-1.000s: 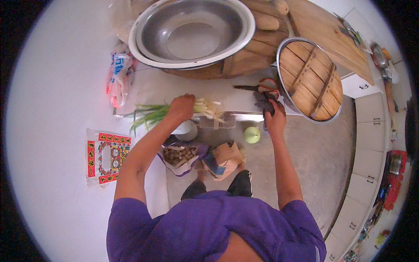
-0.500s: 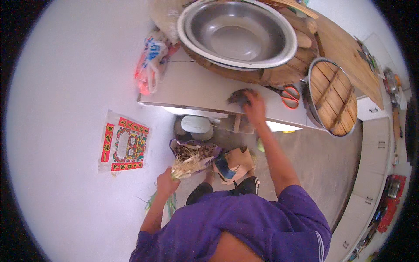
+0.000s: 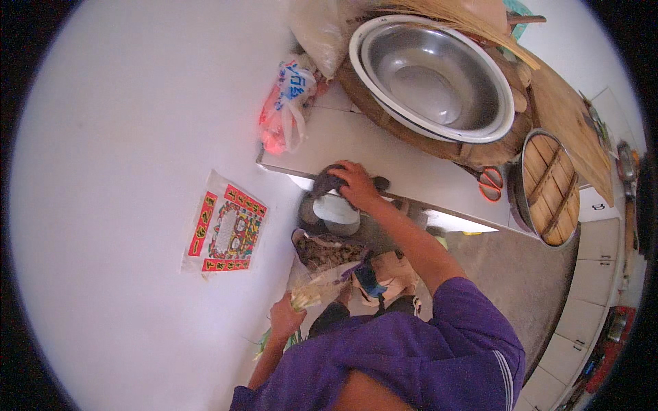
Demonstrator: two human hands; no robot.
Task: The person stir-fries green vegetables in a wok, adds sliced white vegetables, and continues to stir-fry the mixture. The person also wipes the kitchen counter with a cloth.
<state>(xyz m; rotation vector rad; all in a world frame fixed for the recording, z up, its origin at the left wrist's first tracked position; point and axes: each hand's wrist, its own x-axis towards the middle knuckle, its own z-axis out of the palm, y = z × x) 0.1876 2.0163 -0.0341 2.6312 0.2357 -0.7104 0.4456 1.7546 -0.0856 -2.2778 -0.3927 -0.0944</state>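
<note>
My left hand [image 3: 284,315] is low beside the white wall, closed round a bunch of green onions [image 3: 305,296], pale roots upward, over a bag of small brown items [image 3: 322,250]. My right hand [image 3: 353,183] grips a crumpled dark cloth or bag [image 3: 325,182] at the front edge of the white counter [image 3: 425,179], above a pale rounded container [image 3: 336,211]. Orange-handled scissors [image 3: 491,183] lie on the counter to the right, beside a pot with a slatted wooden lid [image 3: 548,188].
Nested metal basins [image 3: 432,89] rest on a round wooden board behind. A plastic bag of red items [image 3: 281,113] sits at the counter's left end. A printed sheet [image 3: 226,233] is on the white surface at left. Cardboard [image 3: 397,270] lies below; cabinets [image 3: 589,274] run along the right.
My left hand has brought the onions down from counter height. My right hand has moved the dark bundle leftward along the counter, away from the scissors. The view has turned, shifting the counter rightward.
</note>
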